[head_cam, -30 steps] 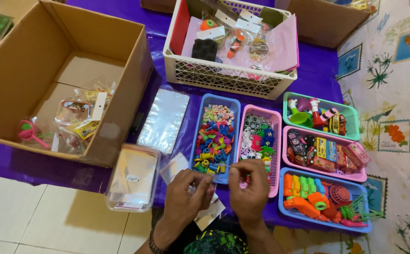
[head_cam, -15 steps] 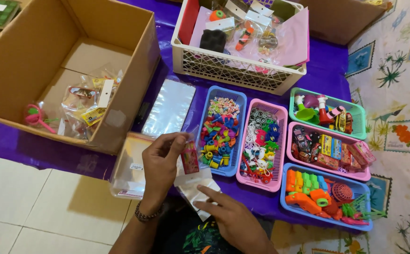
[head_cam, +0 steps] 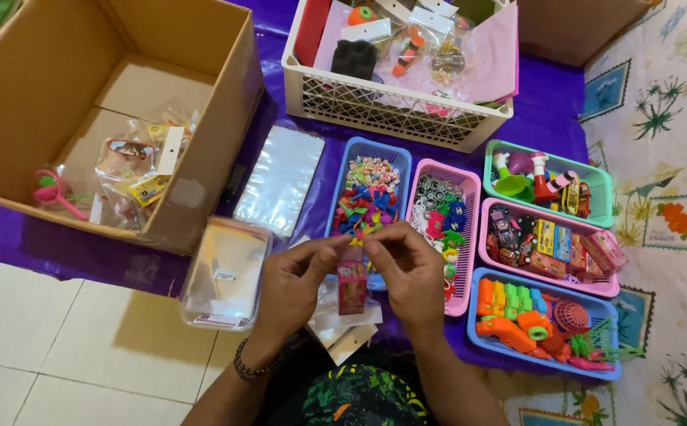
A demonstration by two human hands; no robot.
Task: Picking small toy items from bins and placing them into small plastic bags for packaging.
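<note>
Both hands are now being brought together over the front edge of the purple-covered table [head_cam: 541, 118]; half a second back, the right one was being kept lower, down by the loose header cards. So the small clear bag [head_cam: 351, 285], with something red and pink inside, is being pinched at its top by the left hand [head_cam: 300, 284] and the right hand [head_cam: 408, 272], fingertips pressed together on the opening from either side. It's being held upright, hanging just in front of the blue tray of colourful little toys [head_cam: 369, 197] and beside the pink tray of rings and trinkets [head_cam: 442, 225]. Loose white header cards [head_cam: 343, 335] are being left lying under the hands. A clear plastic tub of empty bags [head_cam: 225, 272] is being kept just left of the left hand, with a cardboard box of packed bags [head_cam: 115, 118] behind it.
</note>
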